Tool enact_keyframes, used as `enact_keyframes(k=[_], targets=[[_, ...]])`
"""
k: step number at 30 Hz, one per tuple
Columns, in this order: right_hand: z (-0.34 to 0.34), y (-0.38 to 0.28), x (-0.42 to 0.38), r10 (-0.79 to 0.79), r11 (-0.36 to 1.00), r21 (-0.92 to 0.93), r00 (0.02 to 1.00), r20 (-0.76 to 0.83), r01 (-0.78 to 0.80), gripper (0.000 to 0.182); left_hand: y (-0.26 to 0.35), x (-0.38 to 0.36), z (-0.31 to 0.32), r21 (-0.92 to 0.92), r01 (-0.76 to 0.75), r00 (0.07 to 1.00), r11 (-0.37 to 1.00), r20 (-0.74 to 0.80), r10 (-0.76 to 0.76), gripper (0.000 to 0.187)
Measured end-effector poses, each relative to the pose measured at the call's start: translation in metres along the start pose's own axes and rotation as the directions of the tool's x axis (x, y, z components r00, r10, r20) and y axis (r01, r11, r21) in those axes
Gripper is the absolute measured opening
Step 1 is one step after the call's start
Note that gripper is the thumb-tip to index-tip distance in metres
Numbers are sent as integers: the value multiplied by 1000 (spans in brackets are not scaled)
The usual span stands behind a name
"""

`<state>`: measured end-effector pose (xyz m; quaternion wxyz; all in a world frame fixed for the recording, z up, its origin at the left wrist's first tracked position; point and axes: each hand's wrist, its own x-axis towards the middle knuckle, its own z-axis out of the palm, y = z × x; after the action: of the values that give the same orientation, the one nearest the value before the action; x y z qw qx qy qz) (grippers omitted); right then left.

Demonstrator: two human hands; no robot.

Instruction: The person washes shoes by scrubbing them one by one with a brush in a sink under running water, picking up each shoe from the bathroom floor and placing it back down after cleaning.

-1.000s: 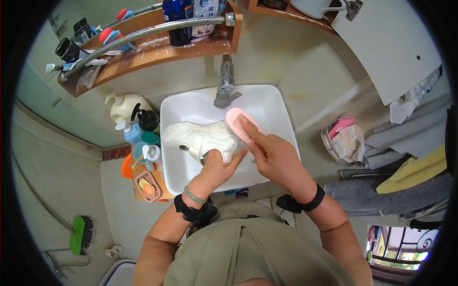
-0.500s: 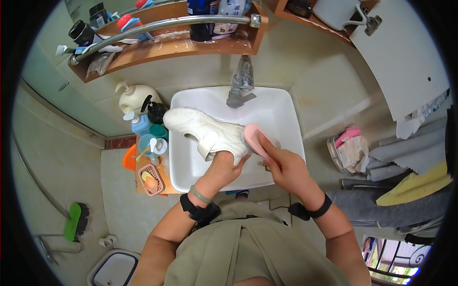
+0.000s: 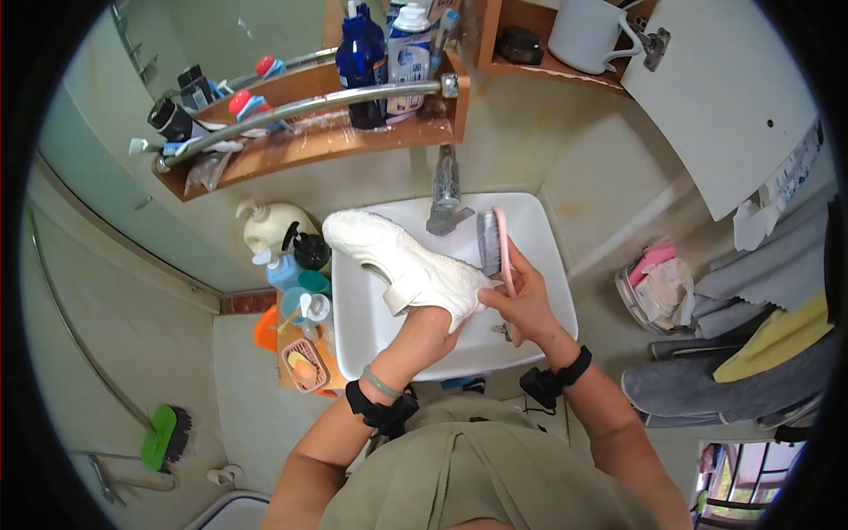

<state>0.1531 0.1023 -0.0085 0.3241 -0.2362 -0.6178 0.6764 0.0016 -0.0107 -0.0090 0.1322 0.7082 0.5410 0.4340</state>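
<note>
A white shoe (image 3: 402,261) lies slantwise over the sink (image 3: 353,334), its toe toward the upper left. My left hand (image 3: 427,337) is partly inside the shoe's opening and grips it near the heel. In my right hand (image 3: 523,299) is a pink brush (image 3: 503,247) with grey bristles, held upright just right of the heel, bristles facing left. My right thumb reaches to the heel. The bristles stand apart from the shoe. Behind the sink's middle is the metal faucet (image 3: 445,190).
Pump bottles (image 3: 281,269) and a pink soap basket (image 3: 305,365) stand left of the sink. Above is a wooden shelf (image 3: 309,141) with a metal rail. A wire basket (image 3: 658,287) and hanging towels (image 3: 751,265) are at right.
The brush has come off the heel and turned, so its bristles now show. My right hand has rotated with it. The whole view has shifted, with more of the shelf showing.
</note>
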Motion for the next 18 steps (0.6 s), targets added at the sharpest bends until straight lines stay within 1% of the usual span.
enact_keyframes(k=[1,2,3,4,5,6,7,8,9,10,11,12,14,15,16,18], targets=[[-1,4,1,-11,1000,9,1000,-2,11,92,0,2,1,-12,-4,1000,1000,-29,4,41],[-2,7,1,28,998,61,999,-25,-27,91,0,1,4,-1,-9,1000,1000,-23,9,41],[0,8,2,70,991,117,996,-46,-64,90,1,-2,6,-68,109,992,992,-48,-113,39],[2,9,3,62,990,130,997,-49,-55,90,2,-5,7,-136,223,970,965,-64,-234,37],[6,10,5,32,991,133,997,-66,-23,90,5,-6,9,-123,221,972,968,-57,-229,37],[9,9,7,4,991,135,996,-84,8,90,8,-6,10,-266,347,915,899,-116,-387,35],[10,8,7,0,990,143,996,-88,13,90,9,-6,10,-411,445,828,795,-150,-540,33],[12,7,8,16,993,118,995,-97,-5,90,8,-4,9,-404,447,830,798,-146,-539,33],[13,6,8,35,996,90,994,-106,-26,90,5,-1,6,-688,413,763,596,-95,-639,31],[15,3,7,37,995,94,994,-106,-27,90,2,2,4,-890,319,700,325,-10,-714,29],[16,0,8,54,988,152,992,-113,-37,90,-3,4,-2,-978,186,760,96,81,-645,32],[17,-1,8,72,977,208,990,-118,-46,91,-3,8,-6,-978,186,759,97,81,-646,32],[19,1,7,65,972,233,993,-102,-40,91,1,14,-14,-990,80,660,-115,139,-738,43],[20,3,5,61,966,256,994,-87,-37,91,-3,13,-10,-992,84,628,-99,129,-767,46],[21,3,4,65,965,258,994,-85,-41,91,-4,11,-9,-992,84,625,-98,129,-770,46],[24,0,3,69,989,137,997,-40,-63,87,-5,13,-9,-986,163,577,-38,127,-807,46]])
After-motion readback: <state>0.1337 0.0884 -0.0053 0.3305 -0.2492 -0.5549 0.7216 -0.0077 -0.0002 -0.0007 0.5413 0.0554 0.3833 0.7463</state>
